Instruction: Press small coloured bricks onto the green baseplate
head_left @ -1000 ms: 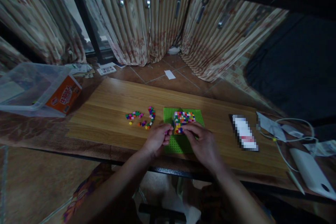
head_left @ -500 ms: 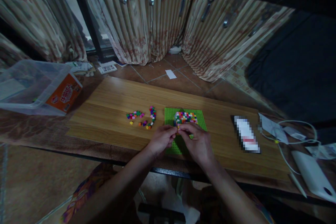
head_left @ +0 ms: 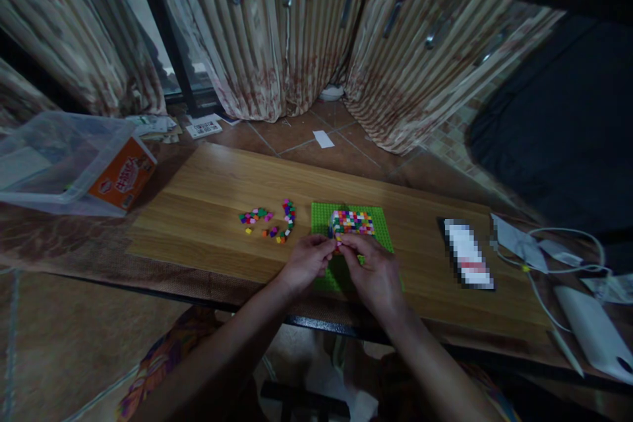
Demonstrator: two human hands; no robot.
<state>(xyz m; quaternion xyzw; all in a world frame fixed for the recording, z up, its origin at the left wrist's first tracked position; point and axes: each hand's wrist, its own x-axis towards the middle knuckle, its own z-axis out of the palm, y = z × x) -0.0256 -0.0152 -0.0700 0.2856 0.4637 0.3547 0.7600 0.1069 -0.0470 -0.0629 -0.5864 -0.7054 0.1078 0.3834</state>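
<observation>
A block of many small coloured bricks (head_left: pixel 353 220) stands on a green studded baseplate (head_left: pixel 378 217). At its near left corner my two hands meet, fingertips almost touching. My right hand (head_left: pixel 376 270) is closed in a pinch on a small pink brick (head_left: pixel 339 243). My left hand (head_left: pixel 307 261) is also pinched, just left of that brick; whatever its fingertips hold is hidden. Loose coloured bricks (head_left: pixel 289 211) lie in a curved cluster left of the baseplate, with another cluster (head_left: pixel 254 215) farther left.
The wooden board (head_left: pixel 198 211) lies under everything. A clear plastic bin (head_left: pixel 74 165) with an orange label stands at the left. On the right are a phone (head_left: pixel 467 254) with a blurred screen, a white cable (head_left: pixel 544 310) and a white device (head_left: pixel 591 330). Curtains hang behind.
The view has shifted slightly. Both hands keep their pinch at the same corner of the brick block, and a pink brick shows more clearly between the fingertips.
</observation>
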